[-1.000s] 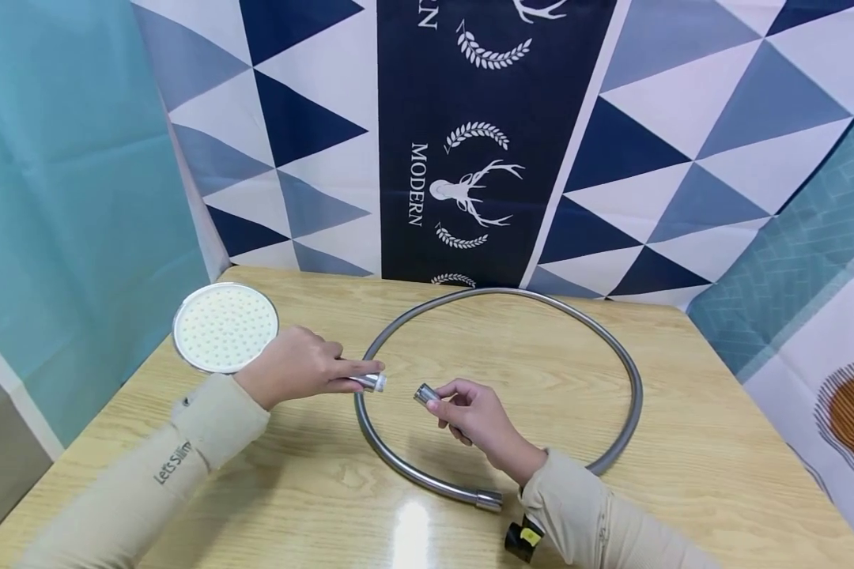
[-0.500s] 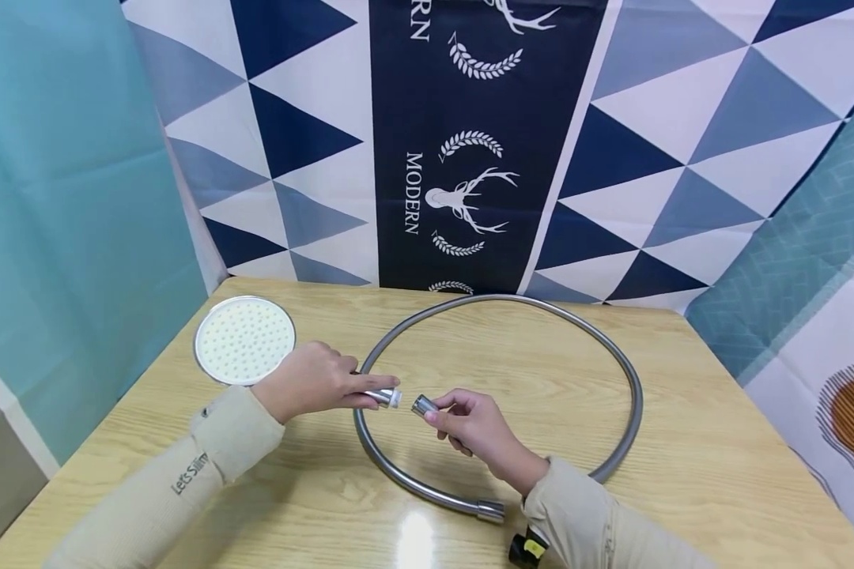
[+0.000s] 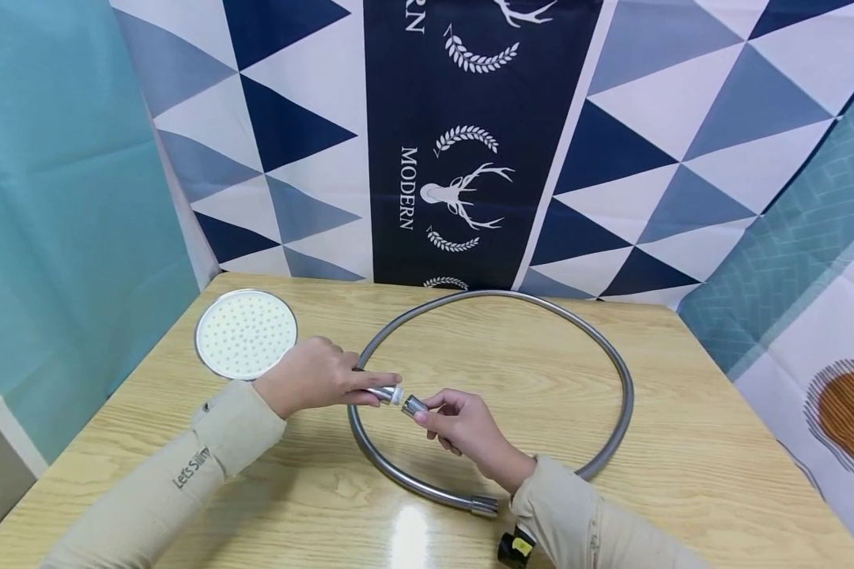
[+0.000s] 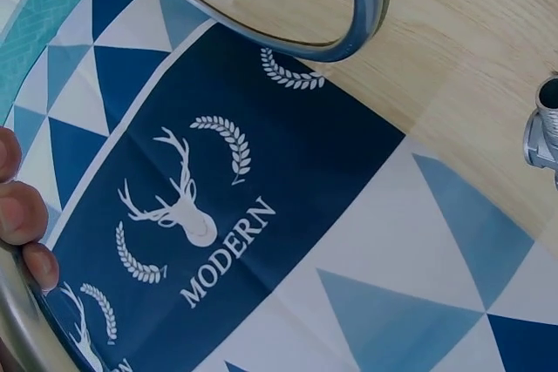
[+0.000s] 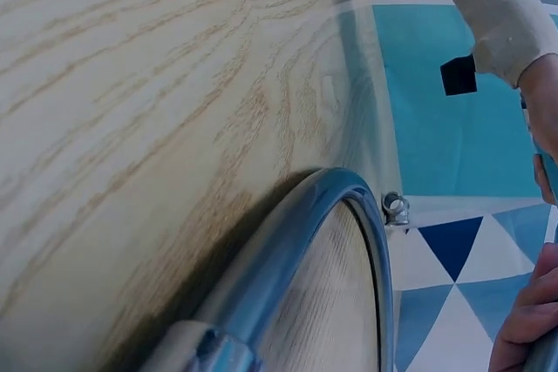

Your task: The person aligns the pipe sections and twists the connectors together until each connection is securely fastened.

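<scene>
My left hand (image 3: 320, 378) grips the chrome handle of a round shower head (image 3: 246, 334), its white nozzle face turned up. The index finger lies along the handle, and the white-tipped threaded end (image 3: 396, 395) sticks out past the fingers. Facing it, my right hand (image 3: 466, 431) pinches a metal hose nut (image 3: 413, 406) between thumb and fingers. The two ends stand almost together in the head view. Fingers (image 4: 22, 215) curl on the chrome handle (image 4: 22, 320) in the left wrist view. The right wrist view shows fingers (image 5: 527, 315) at its edge.
The grey metal shower hose (image 3: 628, 379) lies in a big loop on the wooden table (image 3: 690, 427). Its other end fitting (image 3: 484, 506) rests near the front. A small chrome fitting (image 4: 545, 119) stands on the table. Patterned cloth (image 3: 313, 142) hangs behind.
My left hand has moved right and slightly down with the shower head, bringing its threaded end close to the hose nut. My right hand has shifted slightly left and down, still pinching the nut.
</scene>
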